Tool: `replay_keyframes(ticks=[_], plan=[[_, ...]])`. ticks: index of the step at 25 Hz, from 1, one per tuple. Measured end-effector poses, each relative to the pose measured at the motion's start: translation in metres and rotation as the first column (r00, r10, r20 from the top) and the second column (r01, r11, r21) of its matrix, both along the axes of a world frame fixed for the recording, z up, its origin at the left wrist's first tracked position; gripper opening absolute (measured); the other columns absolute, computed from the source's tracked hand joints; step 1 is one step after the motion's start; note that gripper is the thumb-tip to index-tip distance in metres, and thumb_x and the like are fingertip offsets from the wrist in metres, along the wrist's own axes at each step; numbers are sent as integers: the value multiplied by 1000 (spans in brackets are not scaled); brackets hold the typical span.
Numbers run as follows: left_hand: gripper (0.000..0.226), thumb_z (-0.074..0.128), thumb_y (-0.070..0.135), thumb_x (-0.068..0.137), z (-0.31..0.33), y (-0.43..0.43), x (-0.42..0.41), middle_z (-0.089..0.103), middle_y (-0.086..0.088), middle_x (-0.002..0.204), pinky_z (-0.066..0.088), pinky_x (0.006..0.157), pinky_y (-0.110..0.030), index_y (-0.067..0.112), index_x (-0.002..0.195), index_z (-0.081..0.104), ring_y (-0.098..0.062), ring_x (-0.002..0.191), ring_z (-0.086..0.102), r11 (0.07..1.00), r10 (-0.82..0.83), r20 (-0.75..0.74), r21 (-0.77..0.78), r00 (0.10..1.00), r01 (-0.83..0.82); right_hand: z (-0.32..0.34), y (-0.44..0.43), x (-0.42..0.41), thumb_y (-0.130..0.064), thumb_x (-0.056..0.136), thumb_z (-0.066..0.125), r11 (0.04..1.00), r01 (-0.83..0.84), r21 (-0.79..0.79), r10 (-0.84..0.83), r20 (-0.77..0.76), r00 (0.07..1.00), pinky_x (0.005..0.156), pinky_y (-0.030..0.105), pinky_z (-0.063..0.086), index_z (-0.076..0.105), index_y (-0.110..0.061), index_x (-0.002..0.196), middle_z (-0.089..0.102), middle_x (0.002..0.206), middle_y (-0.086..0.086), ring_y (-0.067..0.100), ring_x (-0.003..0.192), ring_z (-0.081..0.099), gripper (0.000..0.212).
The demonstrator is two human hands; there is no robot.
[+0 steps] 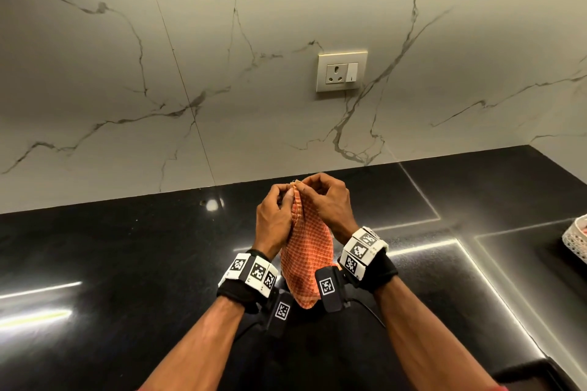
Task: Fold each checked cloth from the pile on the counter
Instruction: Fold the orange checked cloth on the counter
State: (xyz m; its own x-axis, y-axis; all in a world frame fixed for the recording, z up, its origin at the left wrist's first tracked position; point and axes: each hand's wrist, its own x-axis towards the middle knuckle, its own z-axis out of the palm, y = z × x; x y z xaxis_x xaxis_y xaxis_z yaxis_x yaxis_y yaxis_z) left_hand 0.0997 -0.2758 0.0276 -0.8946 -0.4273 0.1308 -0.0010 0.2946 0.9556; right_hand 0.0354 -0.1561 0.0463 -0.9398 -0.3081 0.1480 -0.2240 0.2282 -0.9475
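Note:
An orange checked cloth (pixel 306 251) hangs in the air above the black counter (pixel 127 263), bunched at its top and drooping to a point between my wrists. My left hand (pixel 274 220) pinches its top edge from the left. My right hand (pixel 327 203) pinches the same top edge from the right, fingertips almost touching the left hand's. Both wrists wear bands with black-and-white marker tags. No pile of cloths is in view.
A white perforated basket (pixel 576 240) stands at the right edge of the counter. A marble wall with a socket and switch plate (pixel 342 71) rises behind the counter. The counter's front edge runs along the lower right.

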Motion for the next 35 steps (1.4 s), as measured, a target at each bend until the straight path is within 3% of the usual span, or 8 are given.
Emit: replay_keyframes(ticks=[5, 11, 16, 20, 24, 27, 30, 35], plan=[[12, 49, 33, 100, 5, -10, -5, 63, 15, 90, 49, 62, -8, 28, 103, 59, 3, 81, 62, 996, -39, 3, -83, 999, 39, 8, 1, -9, -28, 92, 65, 976, -130, 175, 142, -58, 988, 80, 20, 53, 73, -15, 109, 72, 98, 2, 9, 90, 68, 23], [26, 62, 35, 92, 0, -13, -8, 68, -1, 98, 55, 74, -24, 14, 107, 57, -13, 86, 67, 977, -190, 191, -61, 963, 205, 27, 1, -25, -32, 91, 67, 957, 276, 85, -240, -298, 924, 72, 28, 52, 71, -10, 93, 68, 89, 6, 17, 79, 64, 22], [26, 75, 26, 82, -3, -29, -7, 65, -2, 86, 56, 66, -24, 14, 90, 53, -15, 75, 65, 982, -42, 106, -180, 993, 61, 24, 16, -36, -36, 93, 62, 963, 180, 202, -159, -118, 980, 83, 41, 55, 66, -9, 97, 67, 91, 5, 21, 87, 65, 27], [22, 57, 3, 78, -7, -36, -5, 61, 7, 74, 54, 65, -36, 23, 74, 49, -13, 70, 60, 819, -112, 92, -556, 989, 145, 26, 19, -35, -35, 98, 55, 957, 283, 64, -277, -92, 956, 84, 43, 54, 60, -10, 98, 62, 98, 8, 23, 90, 62, 26], [30, 54, -1, 83, -27, -63, 2, 68, 5, 90, 56, 77, -40, 25, 94, 65, -16, 86, 64, 658, -106, 290, -697, 951, 286, 36, 27, -41, -31, 100, 52, 939, 344, 10, -339, -147, 929, 67, 37, 51, 56, -11, 96, 61, 82, 5, 20, 74, 59, 21], [31, 54, 6, 91, -32, -83, 1, 71, -4, 104, 53, 87, -39, 19, 117, 66, -24, 99, 66, 724, 15, 362, -647, 932, 240, 42, 33, -46, -27, 100, 53, 937, 343, 61, -330, -160, 930, 57, 21, 44, 55, -12, 95, 59, 76, -1, 18, 70, 58, 16], [33, 57, 31, 95, -20, -79, -1, 69, -6, 112, 50, 86, -32, 15, 123, 63, -19, 98, 65, 801, 86, 170, -598, 982, 33, 47, 21, -37, -23, 97, 59, 973, 190, 131, -144, -299, 943, 55, 13, 48, 60, -7, 98, 65, 82, 5, 15, 67, 61, 16], [64, 50, 64, 87, 29, -27, -19, 59, 4, 129, 48, 91, -23, 22, 134, 51, -7, 113, 57, 909, -124, -77, -408, 989, 83, 60, -2, -25, -24, 94, 63, 983, 24, 181, 35, -315, 948, 76, 36, 57, 63, -4, 100, 70, 95, 12, 23, 85, 68, 21]])
